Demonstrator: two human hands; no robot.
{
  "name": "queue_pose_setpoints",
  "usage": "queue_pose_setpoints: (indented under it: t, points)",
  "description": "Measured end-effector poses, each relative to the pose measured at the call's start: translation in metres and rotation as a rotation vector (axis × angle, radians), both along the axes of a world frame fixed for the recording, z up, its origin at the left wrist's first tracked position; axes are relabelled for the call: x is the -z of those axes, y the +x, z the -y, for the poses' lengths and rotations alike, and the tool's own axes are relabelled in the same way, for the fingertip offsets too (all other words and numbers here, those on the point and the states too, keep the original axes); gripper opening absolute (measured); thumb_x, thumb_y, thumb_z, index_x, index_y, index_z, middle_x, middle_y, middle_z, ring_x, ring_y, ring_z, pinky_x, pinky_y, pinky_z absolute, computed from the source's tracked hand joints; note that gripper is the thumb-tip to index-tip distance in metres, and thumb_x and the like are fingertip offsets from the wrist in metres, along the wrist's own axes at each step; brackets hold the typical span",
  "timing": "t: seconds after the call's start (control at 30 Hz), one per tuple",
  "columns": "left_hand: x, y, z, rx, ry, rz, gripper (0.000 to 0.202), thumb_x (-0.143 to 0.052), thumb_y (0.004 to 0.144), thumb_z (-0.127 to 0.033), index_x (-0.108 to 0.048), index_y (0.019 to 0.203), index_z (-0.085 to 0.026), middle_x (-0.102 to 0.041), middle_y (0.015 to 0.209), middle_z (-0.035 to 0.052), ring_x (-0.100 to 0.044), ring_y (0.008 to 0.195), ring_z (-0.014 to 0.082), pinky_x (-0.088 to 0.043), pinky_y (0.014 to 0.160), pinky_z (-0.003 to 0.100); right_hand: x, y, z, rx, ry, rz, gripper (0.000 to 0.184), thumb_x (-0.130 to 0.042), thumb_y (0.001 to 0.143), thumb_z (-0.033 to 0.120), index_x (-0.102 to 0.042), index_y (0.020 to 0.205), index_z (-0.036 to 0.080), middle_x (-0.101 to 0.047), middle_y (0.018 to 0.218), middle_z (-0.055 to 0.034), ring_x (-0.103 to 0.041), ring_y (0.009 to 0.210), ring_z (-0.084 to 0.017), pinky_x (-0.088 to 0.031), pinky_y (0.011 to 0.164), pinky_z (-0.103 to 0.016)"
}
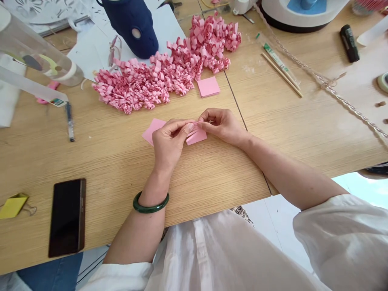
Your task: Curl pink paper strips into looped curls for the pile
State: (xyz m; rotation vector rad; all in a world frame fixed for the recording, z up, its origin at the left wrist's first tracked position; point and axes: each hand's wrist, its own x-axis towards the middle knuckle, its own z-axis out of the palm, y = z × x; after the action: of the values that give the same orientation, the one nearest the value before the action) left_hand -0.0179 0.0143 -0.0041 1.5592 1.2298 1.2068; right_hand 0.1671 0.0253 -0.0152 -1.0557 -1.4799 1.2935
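Observation:
My left hand [169,141], with a green bangle at the wrist, and my right hand [222,125] meet over the wooden table [106,161]. Both pinch a small pink paper piece [197,136] between thumb and fingers. Another pink paper square [151,130] lies flat just left of my left hand. Behind them sprawls a big pile of curled pink paper pieces [163,72], with a small pink note pad [208,86] beside it.
A black phone [67,216] lies near the front left edge, a yellow binder clip [13,205] left of it. A pen [70,121], a dark blue object [133,26], chopsticks [281,74], a twisted cord [333,91] and a white appliance [303,12] are farther back.

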Motion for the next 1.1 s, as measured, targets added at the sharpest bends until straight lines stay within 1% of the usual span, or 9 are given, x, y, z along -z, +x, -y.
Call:
queue_pose_setpoints:
  t: [0.23, 0.37, 0.53, 0.67, 0.83, 0.97, 1.1]
  points:
    - [0.0025, 0.0013, 0.0002, -0.003, -0.025, 0.008, 0.008, -0.075, 0.087, -0.027, -0.083, 0.086, -0.025, -0.080, 0.093, 0.0015, -0.073, 0.092, 0.0170, -0.058, 0.089, 0.029, -0.0015, -0.0006, 0.0005, 0.015, 0.011, 0.054, 0.031, -0.076, 0.085, 0.045, -0.065, 0.083, 0.016, -0.065, 0.077, -0.0011, -0.055, 0.070, -0.011, -0.047, 0.063, -0.024]
    - [0.0028, 0.0024, 0.0017, -0.007, -0.030, 0.033, 0.007, -0.076, 0.086, -0.025, -0.083, 0.086, -0.025, -0.080, 0.092, 0.0010, -0.073, 0.090, 0.0167, -0.058, 0.086, 0.028, -0.0017, -0.0010, 0.0013, 0.029, 0.009, 0.045, 0.030, -0.078, 0.083, 0.044, -0.064, 0.080, 0.017, -0.064, 0.074, -0.0006, -0.055, 0.069, -0.011, -0.047, 0.062, -0.025]
    - [0.0015, 0.0043, 0.0040, -0.043, -0.037, 0.056, 0.005, -0.079, 0.083, -0.021, -0.082, 0.081, -0.024, -0.079, 0.085, -0.0001, -0.071, 0.082, 0.0148, -0.058, 0.079, 0.026, -0.0025, -0.0014, 0.0028, 0.012, 0.009, 0.030, 0.027, -0.075, 0.086, 0.039, -0.062, 0.077, 0.017, -0.063, 0.070, 0.0001, -0.055, 0.066, -0.011, -0.046, 0.061, -0.026]
    - [0.0018, 0.0047, 0.0043, -0.057, -0.074, 0.060, 0.003, -0.080, 0.081, -0.022, -0.080, 0.078, -0.023, -0.078, 0.082, -0.0006, -0.071, 0.080, 0.0145, -0.057, 0.078, 0.026, -0.0027, -0.0017, 0.0037, 0.013, 0.009, 0.048, 0.023, -0.073, 0.088, 0.034, -0.061, 0.076, 0.018, -0.064, 0.071, -0.0004, -0.056, 0.068, -0.012, -0.046, 0.061, -0.026]
    - [0.0067, 0.0041, 0.0028, -0.055, -0.096, 0.099, 0.003, -0.083, 0.078, -0.022, -0.080, 0.077, -0.023, -0.078, 0.081, -0.0006, -0.070, 0.080, 0.0149, -0.056, 0.078, 0.027, -0.0031, -0.0016, 0.0041, -0.010, 0.012, 0.040, 0.018, -0.071, 0.087, 0.029, -0.062, 0.077, 0.017, -0.064, 0.071, -0.0003, -0.056, 0.066, -0.011, -0.046, 0.061, -0.025]
    - [0.0087, 0.0044, 0.0024, -0.064, -0.115, 0.136, 0.006, -0.084, 0.075, -0.022, -0.079, 0.077, -0.021, -0.078, 0.080, -0.0003, -0.070, 0.080, 0.0150, -0.055, 0.077, 0.027, -0.0035, -0.0019, 0.0038, -0.017, 0.019, 0.053, 0.017, -0.070, 0.087, 0.028, -0.063, 0.077, 0.016, -0.065, 0.072, -0.0003, -0.056, 0.066, -0.010, -0.046, 0.061, -0.024]
    - [0.0068, 0.0057, 0.0030, -0.074, -0.141, 0.148, 0.008, -0.086, 0.072, -0.022, -0.078, 0.073, -0.021, -0.076, 0.076, -0.0007, -0.067, 0.075, 0.0138, -0.052, 0.073, 0.027, -0.0027, -0.0026, 0.0031, -0.022, 0.027, 0.067, 0.017, -0.070, 0.086, 0.029, -0.063, 0.077, 0.016, -0.065, 0.072, -0.0002, -0.055, 0.067, -0.010, -0.045, 0.060, -0.023]
